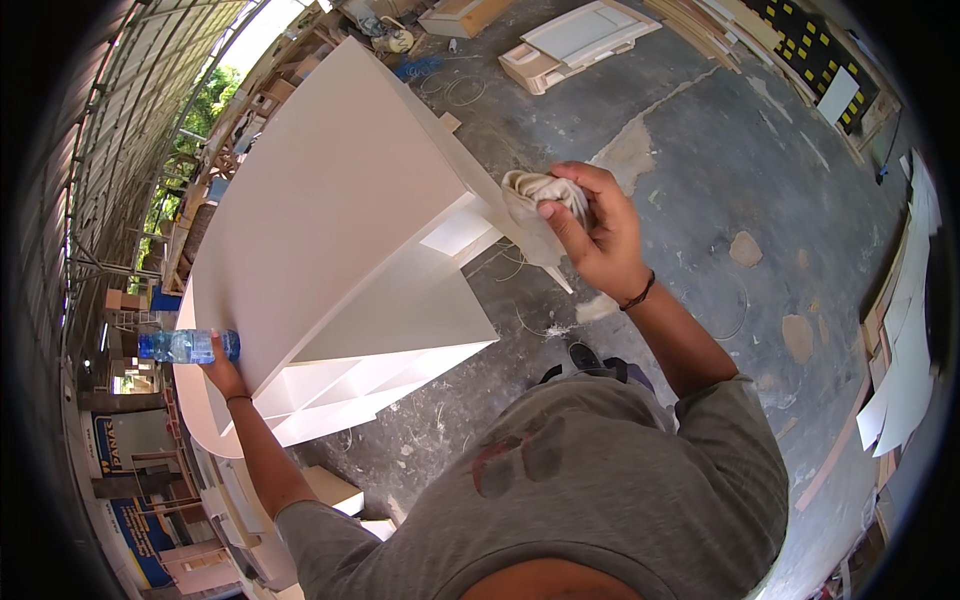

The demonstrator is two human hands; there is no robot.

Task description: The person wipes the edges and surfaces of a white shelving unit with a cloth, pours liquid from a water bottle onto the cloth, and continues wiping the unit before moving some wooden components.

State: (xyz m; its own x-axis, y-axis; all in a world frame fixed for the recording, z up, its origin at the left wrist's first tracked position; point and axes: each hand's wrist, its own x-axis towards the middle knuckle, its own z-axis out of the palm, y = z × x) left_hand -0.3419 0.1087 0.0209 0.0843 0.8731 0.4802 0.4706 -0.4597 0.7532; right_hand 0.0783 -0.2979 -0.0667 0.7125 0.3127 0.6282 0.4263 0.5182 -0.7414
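In my left hand (224, 374) is a clear blue plastic bottle (185, 346), lying sideways over the left end of a large white cabinet (310, 190). The fingers on the bottle's far side are hidden. My right hand (606, 238) grips a crumpled off-white cloth (540, 197) between thumb and fingers, just off the cabinet's right corner. A loose part of the cloth hangs below the hand. The cabinet has a broad smooth panel on top and open white compartments (350, 390) on the side facing me.
Grey concrete floor (690, 200) with pale patches spreads to the right. White panels (590, 35) lie at the back. Boards and sheets (905, 320) lean along the right edge. Timber and boxes line the left side. A pale box (333, 490) sits near my left arm.
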